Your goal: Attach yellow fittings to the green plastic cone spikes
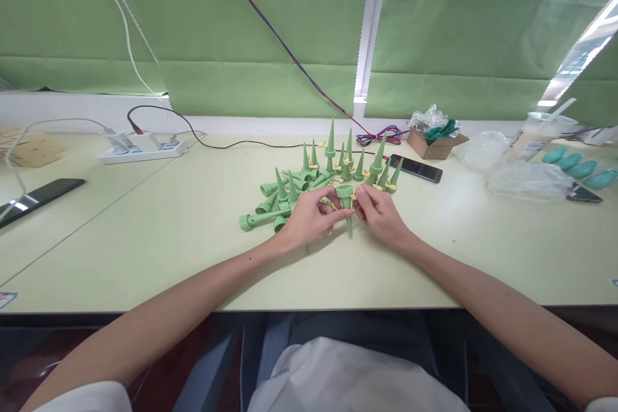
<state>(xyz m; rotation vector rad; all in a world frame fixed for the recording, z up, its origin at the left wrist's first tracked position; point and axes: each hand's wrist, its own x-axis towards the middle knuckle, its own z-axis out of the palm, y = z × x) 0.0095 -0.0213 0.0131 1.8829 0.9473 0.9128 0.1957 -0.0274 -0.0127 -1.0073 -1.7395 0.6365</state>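
A green plastic watering spike [345, 198] is held point down, its round collar on top, between the thumb and fingers of my left hand [313, 215]. At the spike's right side, the thumb and fingers of my right hand [379, 211] are pinched together. A bit of yellow shows there, probably a small valve, mostly hidden by the fingertips. Behind my hands, several spikes with yellow valves [376, 164] stand on their collars. More spikes without visible valves [263, 219] lie in a loose pile by my left hand.
A phone [416, 168] and a small cardboard box [434, 145] are behind right. Farther right stand a plastic cup [533, 135], a clear bag [528, 180] and teal pieces [582, 168]. A power strip [142, 149] and a dark phone [43, 198] lie left. Cables cross the back.
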